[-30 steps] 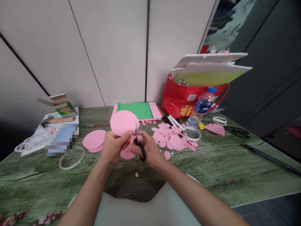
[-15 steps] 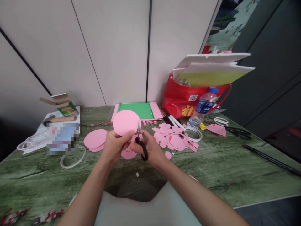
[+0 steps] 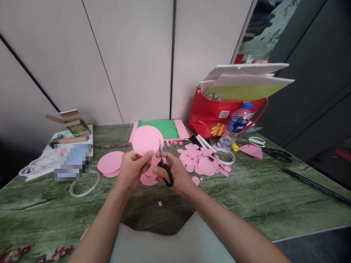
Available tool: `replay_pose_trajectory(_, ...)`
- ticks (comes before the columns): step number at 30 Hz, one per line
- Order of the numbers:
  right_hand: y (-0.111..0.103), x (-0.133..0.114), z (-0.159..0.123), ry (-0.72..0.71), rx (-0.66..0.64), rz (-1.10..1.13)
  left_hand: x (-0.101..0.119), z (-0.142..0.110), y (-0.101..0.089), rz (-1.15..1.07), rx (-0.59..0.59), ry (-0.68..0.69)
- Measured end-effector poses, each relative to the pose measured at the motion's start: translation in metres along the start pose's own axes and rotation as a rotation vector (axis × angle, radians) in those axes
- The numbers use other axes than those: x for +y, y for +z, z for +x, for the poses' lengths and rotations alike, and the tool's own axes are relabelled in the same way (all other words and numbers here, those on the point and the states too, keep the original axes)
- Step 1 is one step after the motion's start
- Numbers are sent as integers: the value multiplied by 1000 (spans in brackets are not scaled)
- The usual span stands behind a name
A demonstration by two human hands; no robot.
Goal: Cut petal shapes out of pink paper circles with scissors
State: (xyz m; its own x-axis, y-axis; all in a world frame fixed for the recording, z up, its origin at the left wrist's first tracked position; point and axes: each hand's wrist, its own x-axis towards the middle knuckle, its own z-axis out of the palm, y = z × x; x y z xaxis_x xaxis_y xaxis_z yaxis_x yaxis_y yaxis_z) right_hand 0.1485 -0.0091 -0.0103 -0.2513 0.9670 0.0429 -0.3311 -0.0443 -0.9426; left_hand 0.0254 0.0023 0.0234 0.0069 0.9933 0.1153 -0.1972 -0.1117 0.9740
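A round piece of pink paper (image 3: 147, 140) is pinched at its lower edge by my left hand (image 3: 133, 166), which is closed on it. My right hand (image 3: 174, 170) is closed around black-handled scissors (image 3: 166, 171), fingers in the loops. Their blades point up and lie against the right edge of the paper circle. Below the hands, more pink paper pieces (image 3: 148, 177) lie on the table, partly hidden. Left of my left hand rest stacked pink circles (image 3: 109, 164). Pink petal-shaped cutouts (image 3: 204, 164) are piled to the right of my right hand.
Behind stand a red bag (image 3: 203, 117) and a water bottle (image 3: 236, 126). Tape rolls (image 3: 85, 183) lie at left and right (image 3: 232, 157). A green sheet (image 3: 157, 129) sits by the wall. At right are black scissors (image 3: 279, 155) and a dark stick (image 3: 312, 184).
The paper circle has tilted and shifted slightly upward against the scissors. Both hands keep their hold and have barely moved.
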Motion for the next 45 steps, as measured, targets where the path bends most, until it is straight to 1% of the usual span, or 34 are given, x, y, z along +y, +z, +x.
replay_pose_trajectory(5, 2, -2, -2, 6, -7, -2, -1, 0, 1, -21, -18, -23)
replay_pose_trajectory(12, 4, -2, -2, 20, -25, -47, 0, 0, 1, 39, 38, -16)
replay_pose_trajectory(20, 2, -9, -3, -8, -2, 43, 1, 0, 3, 92, 60, -55)
replay_pose_trajectory(27, 2, -7, -2, -18, 7, 17, 1, 0, 3, 85, 42, -29)
replay_pose_trajectory(35, 1, -6, -1, -26, 27, -64, 2, 0, 0, 85, 19, 21)
replay_pose_trajectory(45, 0, -5, -1, -32, 19, -69, 3, -1, 0, 72, 9, 44)
